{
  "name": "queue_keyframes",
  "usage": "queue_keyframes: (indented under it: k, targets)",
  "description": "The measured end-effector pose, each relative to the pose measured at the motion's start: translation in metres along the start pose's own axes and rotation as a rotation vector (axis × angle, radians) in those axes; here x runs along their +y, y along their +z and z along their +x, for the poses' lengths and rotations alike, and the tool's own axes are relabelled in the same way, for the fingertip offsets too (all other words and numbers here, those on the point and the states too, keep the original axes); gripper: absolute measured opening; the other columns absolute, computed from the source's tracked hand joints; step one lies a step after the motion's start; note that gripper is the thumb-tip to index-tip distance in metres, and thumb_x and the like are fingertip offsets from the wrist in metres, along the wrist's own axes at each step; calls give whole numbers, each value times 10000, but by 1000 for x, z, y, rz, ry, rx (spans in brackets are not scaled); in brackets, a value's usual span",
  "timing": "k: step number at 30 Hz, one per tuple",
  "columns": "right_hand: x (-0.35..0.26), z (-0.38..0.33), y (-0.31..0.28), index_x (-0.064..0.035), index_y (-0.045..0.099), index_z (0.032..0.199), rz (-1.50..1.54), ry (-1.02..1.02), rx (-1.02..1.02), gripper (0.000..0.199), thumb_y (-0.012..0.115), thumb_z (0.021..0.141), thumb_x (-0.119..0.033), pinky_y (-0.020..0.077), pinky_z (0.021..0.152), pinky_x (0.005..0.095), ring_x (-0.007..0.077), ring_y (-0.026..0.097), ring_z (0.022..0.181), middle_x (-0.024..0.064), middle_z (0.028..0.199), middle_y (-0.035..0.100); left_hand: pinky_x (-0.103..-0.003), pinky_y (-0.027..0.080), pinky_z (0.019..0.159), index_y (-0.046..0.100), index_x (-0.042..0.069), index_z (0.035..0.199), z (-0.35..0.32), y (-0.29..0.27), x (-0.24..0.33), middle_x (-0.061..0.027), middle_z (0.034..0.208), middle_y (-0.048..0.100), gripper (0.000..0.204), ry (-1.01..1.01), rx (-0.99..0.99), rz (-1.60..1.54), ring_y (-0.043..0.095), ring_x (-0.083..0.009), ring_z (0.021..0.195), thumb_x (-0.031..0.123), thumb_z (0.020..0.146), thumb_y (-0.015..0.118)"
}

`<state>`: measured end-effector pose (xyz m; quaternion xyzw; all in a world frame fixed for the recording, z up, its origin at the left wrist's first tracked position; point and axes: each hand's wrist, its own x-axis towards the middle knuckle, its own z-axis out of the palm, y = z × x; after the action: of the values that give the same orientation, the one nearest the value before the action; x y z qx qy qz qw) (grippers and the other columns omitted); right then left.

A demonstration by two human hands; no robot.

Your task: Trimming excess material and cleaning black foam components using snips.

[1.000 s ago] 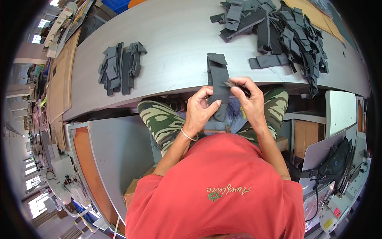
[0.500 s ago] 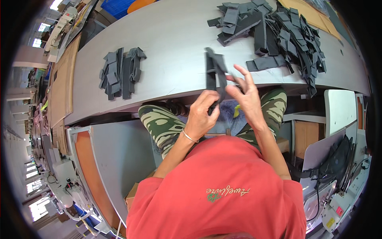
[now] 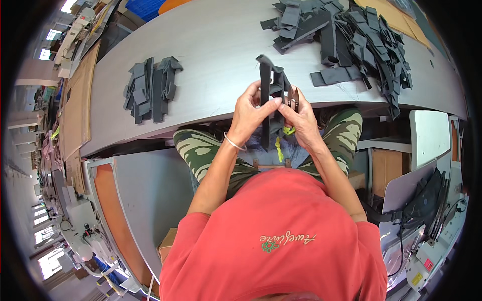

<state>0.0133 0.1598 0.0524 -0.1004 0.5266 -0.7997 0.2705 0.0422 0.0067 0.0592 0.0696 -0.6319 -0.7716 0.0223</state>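
A dark grey fabric strip (image 3: 265,108) with folded flaps is held upright over my lap at the table's front edge. Gripping it from the left side is my left hand (image 3: 247,116), its thumb reaching across the cloth. My right hand (image 3: 304,124) is closed around small thread snips (image 3: 293,97), whose blades point away from me. Its thumb and fingertips also meet the cloth near my left thumb. A bright yellow strip (image 3: 288,130) shows at the right palm, with more yellow hanging below.
On the grey table (image 3: 216,60), a small stack of similar strips (image 3: 150,90) lies to the left. A large loose heap of them (image 3: 351,45) covers the far right, beside brown cardboard (image 3: 391,20). Grey cabinet panels stand on the left, a white board (image 3: 429,138) on the right.
My right hand has come down and in to meet the cloth. My left hand has moved up along the strip, and the snips now show clearly. The piles have not moved.
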Motion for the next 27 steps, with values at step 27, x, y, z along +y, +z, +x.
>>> queue_keyframes:
  k: [27]
  targets:
    - [16, 22, -54, -177, 686, 917, -1532, -449, 178, 151, 650, 773, -209, 387, 637, 343, 199, 555, 715, -3, 773, 606, -222, 476, 668, 459, -23, 997, 58, -5, -67, -63, 840, 636, 347, -3, 146, 109, 563, -71, 762, 115, 803, 711]
